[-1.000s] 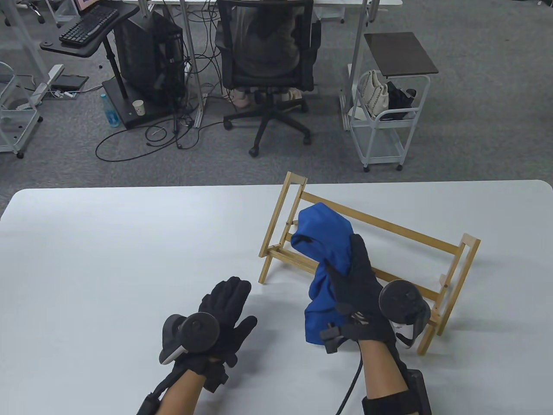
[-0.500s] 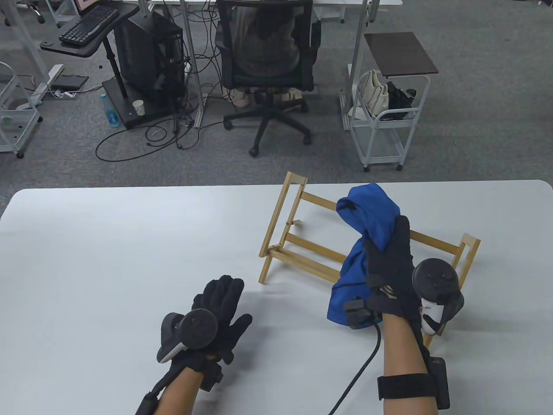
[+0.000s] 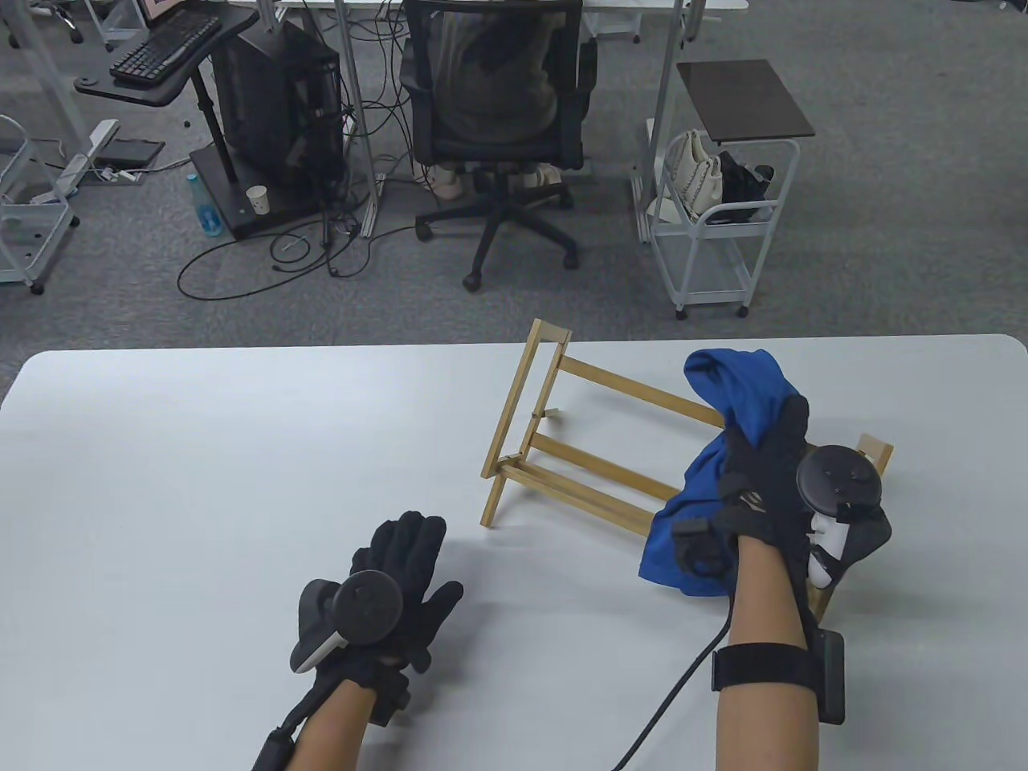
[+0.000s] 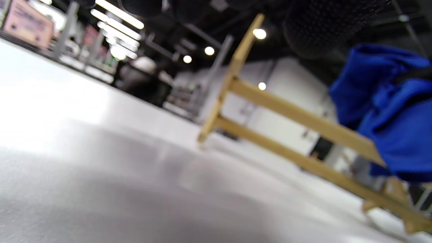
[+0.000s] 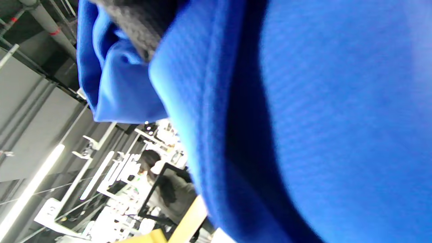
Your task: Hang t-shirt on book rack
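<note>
The blue t-shirt (image 3: pixel 743 397) hangs bunched from my right hand (image 3: pixel 763 474), which grips it above the right part of the wooden book rack (image 3: pixel 594 385). The cloth drapes over the rack's rails there and its lower end (image 3: pixel 683 554) hangs near the table. The shirt fills the right wrist view (image 5: pixel 303 118), with a gloved finger (image 5: pixel 141 23) at the top. In the left wrist view the rack (image 4: pixel 287 111) and the shirt (image 4: pixel 391 114) show to the right. My left hand (image 3: pixel 401 562) is open, fingers spread, low over the table left of the rack, holding nothing.
The white table (image 3: pixel 201 450) spreads wide to the left of the rack. Beyond its far edge stand an office chair (image 3: pixel 498 120), a white cart (image 3: pixel 715 233) and a computer stand (image 3: pixel 265 112). A cable (image 3: pixel 675 699) runs from my right wrist.
My right hand has carried the shirt to the right and farther back along the rack, from its left part to its right end. My left hand has drawn back slightly.
</note>
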